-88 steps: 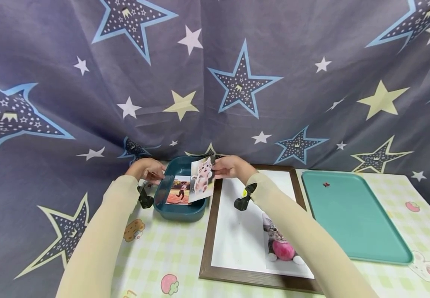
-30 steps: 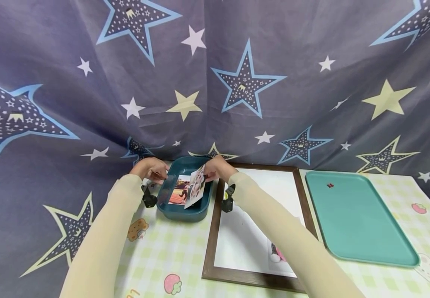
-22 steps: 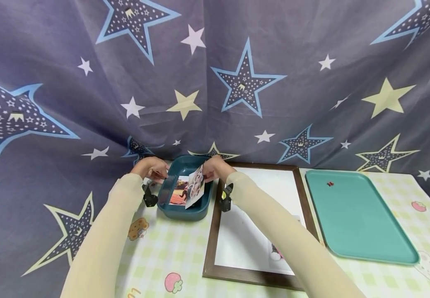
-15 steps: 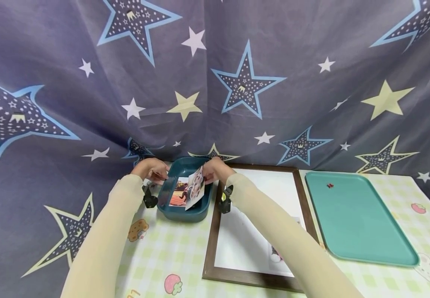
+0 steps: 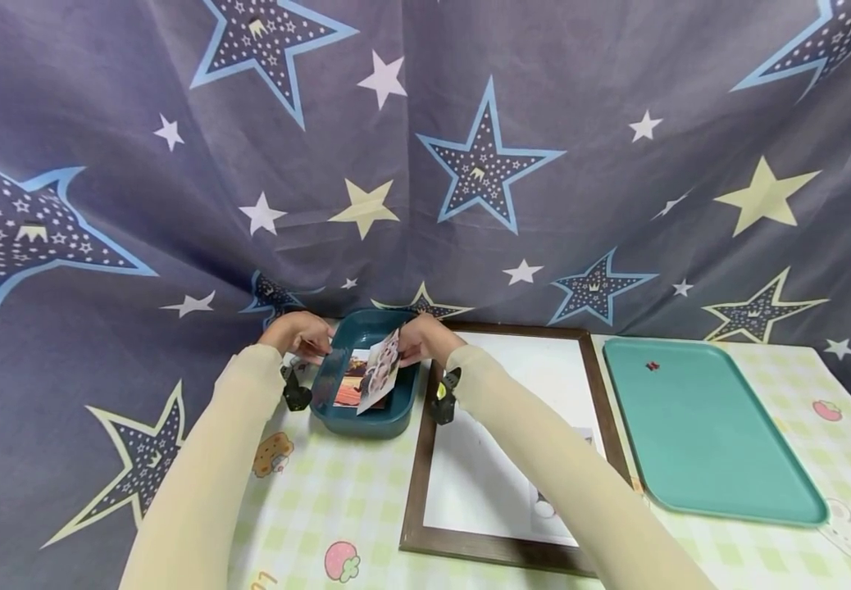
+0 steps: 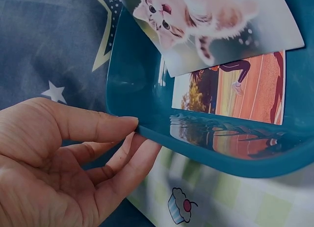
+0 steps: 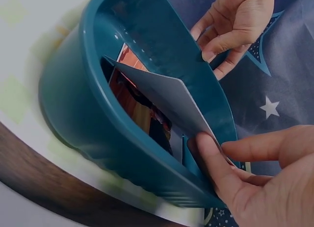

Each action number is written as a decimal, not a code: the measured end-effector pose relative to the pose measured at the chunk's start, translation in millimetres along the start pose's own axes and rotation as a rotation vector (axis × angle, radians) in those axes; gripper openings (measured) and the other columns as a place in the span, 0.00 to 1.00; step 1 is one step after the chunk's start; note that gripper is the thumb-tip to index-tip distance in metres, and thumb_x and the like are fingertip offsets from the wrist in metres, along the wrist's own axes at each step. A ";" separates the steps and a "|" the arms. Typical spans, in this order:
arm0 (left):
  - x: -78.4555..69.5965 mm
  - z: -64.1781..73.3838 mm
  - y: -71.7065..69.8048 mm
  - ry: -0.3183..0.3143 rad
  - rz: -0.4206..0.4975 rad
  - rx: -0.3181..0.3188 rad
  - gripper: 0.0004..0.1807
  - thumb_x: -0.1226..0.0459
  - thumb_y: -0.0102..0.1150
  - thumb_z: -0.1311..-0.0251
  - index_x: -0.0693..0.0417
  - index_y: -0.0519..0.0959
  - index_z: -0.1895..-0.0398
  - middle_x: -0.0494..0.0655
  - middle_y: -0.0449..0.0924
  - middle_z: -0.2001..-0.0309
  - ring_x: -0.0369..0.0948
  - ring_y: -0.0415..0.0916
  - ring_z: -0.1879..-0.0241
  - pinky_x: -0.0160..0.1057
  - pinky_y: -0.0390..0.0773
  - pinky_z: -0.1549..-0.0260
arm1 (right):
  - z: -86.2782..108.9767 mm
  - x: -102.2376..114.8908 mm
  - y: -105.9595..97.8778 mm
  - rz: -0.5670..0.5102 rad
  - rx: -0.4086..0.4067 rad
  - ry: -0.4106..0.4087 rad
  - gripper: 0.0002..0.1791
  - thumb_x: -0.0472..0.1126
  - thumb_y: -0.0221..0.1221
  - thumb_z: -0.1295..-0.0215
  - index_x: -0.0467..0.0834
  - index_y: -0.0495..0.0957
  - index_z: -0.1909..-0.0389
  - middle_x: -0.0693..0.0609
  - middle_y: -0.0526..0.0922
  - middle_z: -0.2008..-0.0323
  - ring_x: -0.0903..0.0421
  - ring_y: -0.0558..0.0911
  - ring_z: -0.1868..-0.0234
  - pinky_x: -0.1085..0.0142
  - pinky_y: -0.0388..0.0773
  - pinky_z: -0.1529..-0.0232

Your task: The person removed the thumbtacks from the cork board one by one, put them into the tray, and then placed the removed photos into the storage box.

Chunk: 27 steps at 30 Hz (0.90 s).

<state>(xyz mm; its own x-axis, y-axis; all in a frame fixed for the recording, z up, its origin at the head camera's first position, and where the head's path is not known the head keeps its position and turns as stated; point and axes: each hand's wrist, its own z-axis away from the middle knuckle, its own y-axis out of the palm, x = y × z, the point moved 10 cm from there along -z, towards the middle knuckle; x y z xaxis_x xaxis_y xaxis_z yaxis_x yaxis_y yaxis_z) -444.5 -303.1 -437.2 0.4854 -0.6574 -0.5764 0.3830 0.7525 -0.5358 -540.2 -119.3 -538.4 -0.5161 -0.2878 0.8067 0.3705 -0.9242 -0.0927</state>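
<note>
With thumb and fingers, my left hand (image 6: 64,163) pinches the rim of a deep teal plastic basin (image 5: 359,427). A kitten photo (image 5: 379,374) is pinched along one edge by my right hand (image 5: 422,338). It slants inside the basin, its picture side facing left. Below it, on the basin floor, lies a photo of a runner on a track (image 6: 245,94), partly covered by the kitten photo. In the right wrist view the kitten photo's pale back shows, and its lower corner is down inside the basin.
Right of the basin lies a brown picture frame (image 5: 484,552) around a white sheet; another photo on it is mostly hidden by the right sleeve. A green tray (image 5: 721,434) with a small red item (image 5: 653,366) lies farther right. A star-patterned curtain (image 5: 462,270) hangs behind.
The right hand has moved left, bringing the kitten photo from above the basin's right side down and turned inside it. It shifted slightly left again lately. The left hand stays at the rim.
</note>
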 end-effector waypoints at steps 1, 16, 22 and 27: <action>0.3 -0.4 0.1 -0.003 0.000 0.000 0.34 0.76 0.54 0.33 0.66 0.59 0.24 0.53 0.71 0.55 0.39 0.75 0.68 0.35 0.86 0.60 | -1.8 -0.1 0.6 -0.024 0.021 0.003 0.17 0.13 0.54 0.48 0.32 0.72 0.61 0.36 0.83 0.70 0.44 0.85 0.71 0.53 0.88 0.71; 0.6 -0.5 3.8 0.000 0.010 0.027 0.35 0.76 0.52 0.33 0.66 0.56 0.23 0.53 0.69 0.54 0.38 0.74 0.67 0.36 0.86 0.56 | 151.3 19.1 12.6 -0.069 0.166 0.037 0.26 0.26 0.44 0.26 0.31 0.63 0.28 0.26 0.72 0.34 0.34 0.74 0.32 0.48 0.75 0.32; -0.2 0.7 3.2 -0.013 0.017 0.024 0.34 0.77 0.52 0.33 0.66 0.57 0.24 0.54 0.68 0.52 0.39 0.73 0.66 0.33 0.86 0.61 | 156.0 19.1 18.2 -0.048 0.224 0.027 0.28 0.31 0.44 0.25 0.30 0.58 0.26 0.25 0.65 0.30 0.33 0.69 0.28 0.46 0.69 0.28; -0.3 1.6 2.6 -0.003 0.017 0.014 0.33 0.77 0.52 0.33 0.67 0.58 0.25 0.53 0.68 0.54 0.38 0.73 0.67 0.32 0.86 0.62 | 160.9 18.4 21.8 -0.071 0.256 0.043 0.33 0.35 0.45 0.22 0.29 0.48 0.22 0.26 0.58 0.26 0.33 0.64 0.25 0.45 0.66 0.26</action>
<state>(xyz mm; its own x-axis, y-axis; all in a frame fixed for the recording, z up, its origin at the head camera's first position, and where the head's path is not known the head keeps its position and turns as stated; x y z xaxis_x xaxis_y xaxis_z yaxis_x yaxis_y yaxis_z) -442.4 -300.9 -437.4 0.4941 -0.6442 -0.5838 0.3852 0.7642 -0.5173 -417.3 -104.3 -431.8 -0.5782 -0.2403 0.7797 0.5127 -0.8504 0.1182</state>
